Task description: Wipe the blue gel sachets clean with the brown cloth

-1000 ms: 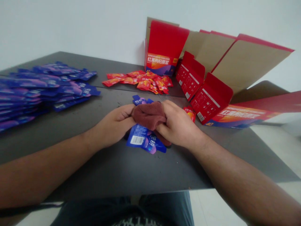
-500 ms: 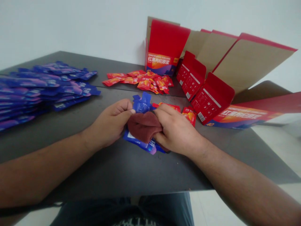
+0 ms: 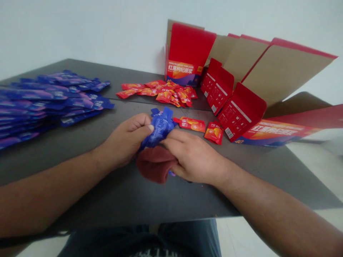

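Observation:
Blue pouches [image 3: 161, 123] are pinched by my left hand [image 3: 131, 141], its thumb across their printed face; how many overlap there I cannot tell. My right hand [image 3: 197, 155] is closed on a reddish-brown cloth [image 3: 155, 164], which lies over the lower part of the pouches and hides it. Just beyond my right hand lie two red pouches, one lengthwise [image 3: 192, 124] and one angled [image 3: 214, 132], flat on the dark table [image 3: 120, 203].
A large stack of blue pouches [image 3: 53, 96] spreads over the left side. Red pouches [image 3: 160, 91] lie heaped at the back middle. Open red cartons stand at the back [image 3: 184, 71] and right [image 3: 273, 132], their flaps raised. A pale wall [image 3: 107, 32] rises behind the table.
My right hand has drawn the cloth down toward me along the blue pouches, uncovering more of their upper printed face. My left hand keeps its hold in nearly the same place.

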{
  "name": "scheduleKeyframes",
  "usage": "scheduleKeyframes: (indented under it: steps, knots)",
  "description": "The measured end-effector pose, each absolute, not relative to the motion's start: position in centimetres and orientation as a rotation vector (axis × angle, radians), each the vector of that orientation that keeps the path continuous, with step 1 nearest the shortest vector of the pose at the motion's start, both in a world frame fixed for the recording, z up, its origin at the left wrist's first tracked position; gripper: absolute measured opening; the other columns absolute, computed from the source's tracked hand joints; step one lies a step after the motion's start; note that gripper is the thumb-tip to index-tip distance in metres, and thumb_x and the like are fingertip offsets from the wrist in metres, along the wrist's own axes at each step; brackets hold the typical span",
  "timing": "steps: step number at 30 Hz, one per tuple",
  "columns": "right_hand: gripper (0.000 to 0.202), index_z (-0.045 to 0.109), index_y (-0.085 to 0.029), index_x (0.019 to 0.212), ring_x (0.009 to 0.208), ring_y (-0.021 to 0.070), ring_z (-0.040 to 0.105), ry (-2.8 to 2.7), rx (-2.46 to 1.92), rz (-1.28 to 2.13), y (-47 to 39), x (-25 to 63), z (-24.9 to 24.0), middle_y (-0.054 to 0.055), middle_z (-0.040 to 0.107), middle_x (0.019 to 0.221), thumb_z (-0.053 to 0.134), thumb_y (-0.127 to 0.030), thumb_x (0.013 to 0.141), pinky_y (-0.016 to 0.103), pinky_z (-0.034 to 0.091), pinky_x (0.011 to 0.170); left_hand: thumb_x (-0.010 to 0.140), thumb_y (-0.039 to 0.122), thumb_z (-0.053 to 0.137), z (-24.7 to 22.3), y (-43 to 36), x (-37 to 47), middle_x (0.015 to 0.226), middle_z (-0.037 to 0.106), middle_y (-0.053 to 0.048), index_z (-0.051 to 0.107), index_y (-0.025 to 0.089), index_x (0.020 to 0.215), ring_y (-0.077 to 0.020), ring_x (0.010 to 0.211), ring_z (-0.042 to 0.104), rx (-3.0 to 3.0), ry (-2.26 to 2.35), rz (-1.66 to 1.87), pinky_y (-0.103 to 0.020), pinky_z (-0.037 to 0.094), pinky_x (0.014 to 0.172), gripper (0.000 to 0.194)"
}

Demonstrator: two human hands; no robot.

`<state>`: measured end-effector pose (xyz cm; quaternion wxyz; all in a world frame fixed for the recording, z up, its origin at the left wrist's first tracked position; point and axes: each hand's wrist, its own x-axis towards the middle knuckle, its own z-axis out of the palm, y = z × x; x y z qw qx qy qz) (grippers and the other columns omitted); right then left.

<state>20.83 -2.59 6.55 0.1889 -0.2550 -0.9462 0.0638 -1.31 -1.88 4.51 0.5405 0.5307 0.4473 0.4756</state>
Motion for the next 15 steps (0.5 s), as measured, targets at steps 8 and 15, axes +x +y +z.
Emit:
scheduleKeyframes:
  steps: [8,15]
  knots:
    - [0.013,0.062,-0.018,0.101,0.097,0.0271,0.062,-2.332,-1.053,-0.029,-1.2,21.6,7.0,0.012,0.067,0.104,0.061,-0.016,0.087,0.04,0.054,0.084,0.081,0.025,0.078,4.3,-1.9,-0.8,0.058,0.049,0.006,0.051,0.021,0.074,-0.0097,0.048,0.04,1.073,0.935,1.101,-0.023,0.033,0.046,0.028]
    - [0.02,0.064,-0.019,0.114,0.106,0.0252,0.064,-2.674,-0.71,0.246,-2.5,21.1,6.9,0.01,0.069,0.115,0.06,-0.018,0.094,0.037,0.055,0.091,0.09,0.028,0.071,4.3,-1.8,-1.5,0.064,0.05,0.005,0.052,0.02,0.073,-0.0088,0.055,0.041,1.366,0.974,1.095,-0.022,0.036,0.051,0.027]
